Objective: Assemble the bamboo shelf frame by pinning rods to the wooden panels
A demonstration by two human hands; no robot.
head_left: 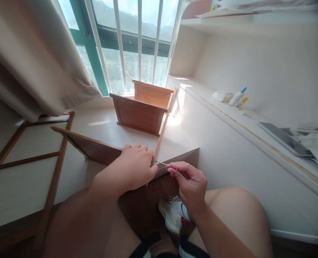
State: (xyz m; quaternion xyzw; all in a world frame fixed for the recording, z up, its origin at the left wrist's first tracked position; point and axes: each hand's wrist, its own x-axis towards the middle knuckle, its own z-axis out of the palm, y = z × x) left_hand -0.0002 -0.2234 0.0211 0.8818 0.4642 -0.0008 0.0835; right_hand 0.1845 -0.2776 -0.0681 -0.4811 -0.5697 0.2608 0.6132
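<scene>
My left hand [134, 165] is closed around the near end of a narrow wooden rail [162, 138], where a brown wooden panel [94, 145] meets it. Its fingers hide most of that joint. Pinched between the thumb and fingers of my right hand [191, 181] is a thin metal rod-like tool [162, 163]. The tip points left at the rail's end, close to my left fingers; whether it touches is unclear. Farther along the same rail stand two more panels, a dark one [139, 114] and a lighter one [153, 95].
A wooden frame [59, 165] with crossbars lies at left. On the ledge [215, 104] at right are a white tube with a blue cap [237, 97], a small metal piece [247, 115] and a dark tablet-like device [284, 139]. A barred window [132, 46] and a curtain [37, 53] are behind.
</scene>
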